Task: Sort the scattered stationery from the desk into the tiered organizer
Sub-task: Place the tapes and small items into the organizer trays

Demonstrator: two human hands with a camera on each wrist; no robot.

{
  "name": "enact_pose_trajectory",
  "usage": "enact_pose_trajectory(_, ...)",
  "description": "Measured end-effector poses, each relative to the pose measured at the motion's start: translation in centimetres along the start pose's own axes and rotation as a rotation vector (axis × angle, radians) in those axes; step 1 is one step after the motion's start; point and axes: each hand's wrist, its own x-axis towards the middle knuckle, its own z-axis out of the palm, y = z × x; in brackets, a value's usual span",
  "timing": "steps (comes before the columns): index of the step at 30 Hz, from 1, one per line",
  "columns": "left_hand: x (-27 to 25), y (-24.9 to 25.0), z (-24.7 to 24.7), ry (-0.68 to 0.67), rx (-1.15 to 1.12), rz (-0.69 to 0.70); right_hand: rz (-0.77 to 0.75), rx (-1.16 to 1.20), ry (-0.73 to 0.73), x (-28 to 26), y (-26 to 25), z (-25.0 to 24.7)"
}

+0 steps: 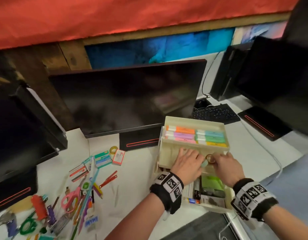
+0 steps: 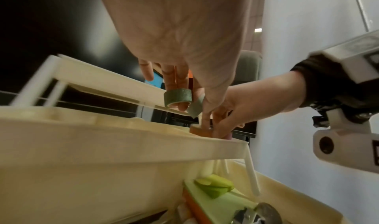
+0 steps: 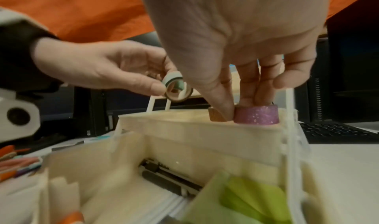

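Desk (image 1: 141, 170) clutter blurs; left hand (image 1: 186, 163) and right hand (image 1: 227, 167) fingers pinch half-hidden tape rolls (image 3: 256, 116).

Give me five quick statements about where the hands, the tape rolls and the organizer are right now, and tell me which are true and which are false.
1. The right hand pinches a purple glitter tape roll at the organizer's middle tier. True.
2. The left hand holds nothing. False: green tape rolls sit on its fingers.
3. The top tier holds pastel highlighters. True.
4. The pink scissors are already in the organizer. False: they lie on the desk among loose pens.
5. The monitor behind the organizer shows a bright picture. False: its screen is dark.
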Motion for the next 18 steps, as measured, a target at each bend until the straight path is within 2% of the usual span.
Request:
enact_pose_trajectory(5,2.2,1.3,0.7,-0.073,0.069,0.048,-0.132,-0.015,-0.009,1.2,1.2,0.2)
enact_pose_trajectory(9,2.4,1.8,1.2,-0.133,0.108,0.101,-0.146,0.081,0.065,0.6,2.5,-0.5)
enact_pose_trajectory(13,2.6,2.4,1.6,-0.147,0.119,0.084,-0.24,-0.063,-0.072,0.1,2.0,-0.6)
enact_pose_trajectory(18,3.6,2.8,1.8,-0.209,0.182,0.031,-0.204,0.029,-0.144,1.2,2.3,-1.3)
